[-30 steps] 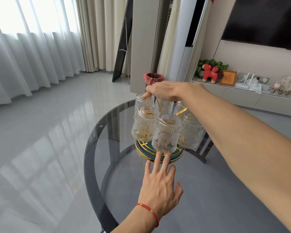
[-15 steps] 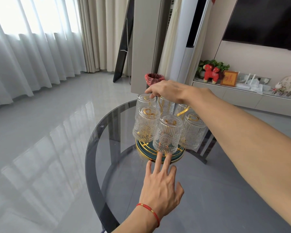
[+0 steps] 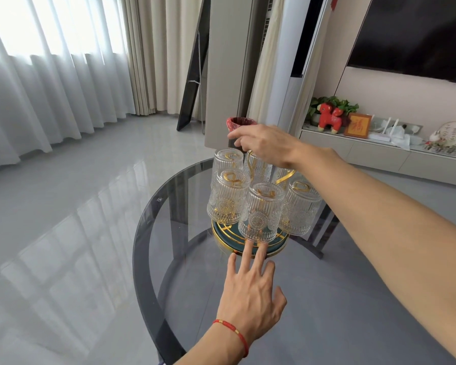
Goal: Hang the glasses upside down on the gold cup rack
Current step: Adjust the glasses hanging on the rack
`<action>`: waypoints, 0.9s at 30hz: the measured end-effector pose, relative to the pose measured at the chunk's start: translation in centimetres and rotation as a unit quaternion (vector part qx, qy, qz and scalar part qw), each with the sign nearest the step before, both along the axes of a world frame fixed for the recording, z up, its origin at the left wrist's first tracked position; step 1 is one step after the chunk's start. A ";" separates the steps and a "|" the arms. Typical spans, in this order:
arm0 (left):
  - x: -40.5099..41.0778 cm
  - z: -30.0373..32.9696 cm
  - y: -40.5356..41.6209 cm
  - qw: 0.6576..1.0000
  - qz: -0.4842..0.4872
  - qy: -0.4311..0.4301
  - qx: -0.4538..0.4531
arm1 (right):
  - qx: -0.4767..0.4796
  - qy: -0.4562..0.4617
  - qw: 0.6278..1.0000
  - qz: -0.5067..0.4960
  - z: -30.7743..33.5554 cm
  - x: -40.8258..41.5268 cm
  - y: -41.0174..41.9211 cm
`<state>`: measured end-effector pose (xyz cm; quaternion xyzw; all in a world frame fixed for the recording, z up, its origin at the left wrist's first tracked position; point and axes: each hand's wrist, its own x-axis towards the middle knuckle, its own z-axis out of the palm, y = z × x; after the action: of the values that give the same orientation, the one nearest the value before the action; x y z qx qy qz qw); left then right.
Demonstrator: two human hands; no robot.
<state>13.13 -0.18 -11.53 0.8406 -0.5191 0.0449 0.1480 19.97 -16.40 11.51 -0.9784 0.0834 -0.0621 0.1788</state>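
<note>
The gold cup rack (image 3: 284, 178) stands on a teal, gold-rimmed base (image 3: 275, 249) on the round glass table (image 3: 153, 206). Several ribbed clear glasses hang upside down on it: a front glass (image 3: 261, 212), a left glass (image 3: 228, 198), a back-left glass (image 3: 228, 161) and a right glass (image 3: 299, 210). My left hand (image 3: 250, 293) lies flat with spread fingers, two fingertips touching the base's front edge. My right hand (image 3: 263, 142) hovers just above the rack's top with drooping fingers, holding nothing I can see.
A bin with a red liner (image 3: 238, 123) stands on the floor behind the table. A low TV cabinet (image 3: 379, 151) with ornaments runs along the right wall. Curtains (image 3: 50, 88) hang along the left side. Grey tiled floor (image 3: 77, 206) surrounds the table.
My right hand has lifted off the bottom of the back-left glass and shifted slightly right, leaving that glass hanging. My left hand stays at the base.
</note>
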 end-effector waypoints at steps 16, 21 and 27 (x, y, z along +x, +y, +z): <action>-0.1 0.3 0.0 1.000 0.000 -0.009 0.001 | -0.230 -0.025 0.973 -0.014 -7.1 -7.2 4.8; -0.1 0.4 0.0 1.000 -0.001 -0.006 0.001 | -0.218 -0.035 0.975 -0.010 -7.3 -7.0 5.2; -0.1 0.5 0.1 1.000 -0.003 -0.011 0.000 | -0.211 -0.046 0.976 -0.010 -7.2 -6.7 6.1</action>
<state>13.00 -0.06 -11.00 0.8387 -0.5228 0.0538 0.1424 13.26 -10.35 4.29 -0.9893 0.0703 -0.1247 -0.0292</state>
